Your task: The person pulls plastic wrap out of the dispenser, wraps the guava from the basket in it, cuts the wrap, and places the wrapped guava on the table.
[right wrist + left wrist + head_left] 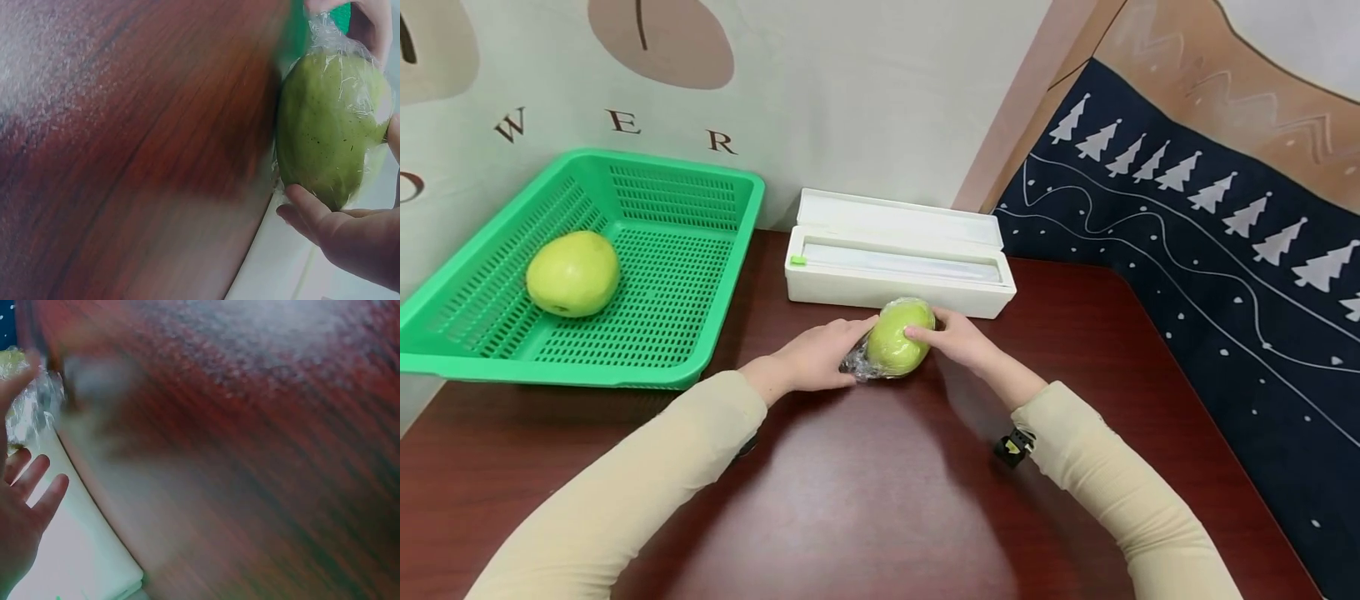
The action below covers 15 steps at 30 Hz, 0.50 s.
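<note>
Curled round the wrapped green fruit (901,340), the right hand (957,336) sets thumb and fingers on opposite sides of it, spread about as wide as the fruit. At the fruit's eight o'clock, the left hand (816,354) appears to pinch the gathered tail of cling film (862,365), its other fingers spread apart. The fruit is between the two hands; whether it touches the dark table (880,500) I cannot tell. Just beyond, at twelve o'clock, is the open white box (850,287).

Slipping looks the likeliest trouble: glossy film over a rounded surface could let the fruit turn if the right hand eases. Too hard a pull on the tail might tear the thin wrap; too loose a pinch might let it fan out. A careless push toward twelve could nudge the box. Toward ten o'clock, the green basket (550,372), with a second fruit (572,273) inside, seems too far off to interfere.
</note>
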Available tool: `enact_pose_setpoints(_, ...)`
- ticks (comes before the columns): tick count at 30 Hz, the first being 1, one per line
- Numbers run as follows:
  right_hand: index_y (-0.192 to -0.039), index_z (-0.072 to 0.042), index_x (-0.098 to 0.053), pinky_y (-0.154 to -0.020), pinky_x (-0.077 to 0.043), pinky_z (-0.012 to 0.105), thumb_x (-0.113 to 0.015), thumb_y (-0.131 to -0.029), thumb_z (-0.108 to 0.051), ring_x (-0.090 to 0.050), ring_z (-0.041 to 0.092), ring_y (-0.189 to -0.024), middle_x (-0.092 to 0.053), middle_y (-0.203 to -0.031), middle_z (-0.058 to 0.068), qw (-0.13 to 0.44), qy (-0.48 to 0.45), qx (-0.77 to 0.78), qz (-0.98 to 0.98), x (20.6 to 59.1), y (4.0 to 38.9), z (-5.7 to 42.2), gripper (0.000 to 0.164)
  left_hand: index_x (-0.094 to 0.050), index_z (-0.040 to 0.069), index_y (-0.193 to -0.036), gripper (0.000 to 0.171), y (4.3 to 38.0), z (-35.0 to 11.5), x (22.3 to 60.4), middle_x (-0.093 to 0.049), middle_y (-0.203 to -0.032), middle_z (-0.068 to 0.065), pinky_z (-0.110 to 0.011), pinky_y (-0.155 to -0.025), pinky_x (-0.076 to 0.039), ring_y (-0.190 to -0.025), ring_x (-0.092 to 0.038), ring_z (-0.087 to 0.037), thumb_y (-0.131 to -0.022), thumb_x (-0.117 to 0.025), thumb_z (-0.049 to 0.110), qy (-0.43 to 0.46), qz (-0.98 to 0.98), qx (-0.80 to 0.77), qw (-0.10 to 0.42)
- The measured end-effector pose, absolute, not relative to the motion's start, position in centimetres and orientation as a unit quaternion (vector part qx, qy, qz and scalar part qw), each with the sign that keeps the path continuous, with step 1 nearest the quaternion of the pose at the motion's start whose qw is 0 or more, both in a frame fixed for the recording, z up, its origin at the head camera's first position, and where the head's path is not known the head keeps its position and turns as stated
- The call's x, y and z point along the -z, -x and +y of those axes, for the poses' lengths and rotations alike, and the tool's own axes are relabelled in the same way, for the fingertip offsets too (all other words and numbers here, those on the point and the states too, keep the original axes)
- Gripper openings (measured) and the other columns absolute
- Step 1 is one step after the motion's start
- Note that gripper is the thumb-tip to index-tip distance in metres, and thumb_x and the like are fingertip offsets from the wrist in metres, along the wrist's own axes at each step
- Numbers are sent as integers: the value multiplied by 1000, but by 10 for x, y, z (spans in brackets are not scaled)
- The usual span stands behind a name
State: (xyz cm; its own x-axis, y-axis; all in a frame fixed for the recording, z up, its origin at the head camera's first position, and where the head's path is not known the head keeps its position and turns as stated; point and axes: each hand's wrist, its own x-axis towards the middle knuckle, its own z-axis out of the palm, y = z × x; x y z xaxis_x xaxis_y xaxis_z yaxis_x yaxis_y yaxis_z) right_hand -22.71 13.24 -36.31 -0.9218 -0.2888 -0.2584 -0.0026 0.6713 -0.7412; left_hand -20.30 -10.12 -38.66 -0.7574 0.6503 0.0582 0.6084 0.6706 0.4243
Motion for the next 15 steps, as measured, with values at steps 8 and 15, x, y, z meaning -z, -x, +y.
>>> enact_pose_setpoints(8,-133,0,-48,-103,-39,41,-62,-88,-36,-50,26,-118,-57,-127,16,182,91,370,906,361,228,134,59,-58,9,-128,46,212,-95,380,-66,-119,-9,-40,-90,-49,-108,-62,-23,-82,-63,5,-293,914,-279,7)
enact_pose_setpoints(15,-130,1,-50,-101,-40,41,-61,-89,-35,-51,26,-117,-59,-124,16,186,89,365,908,360,227,136,55,-68,13,-112,34,215,-83,371,-67,-112,-5,-45,-90,-41,-107,-57,-26,-78,-68,14,-196,944,-265,-20)
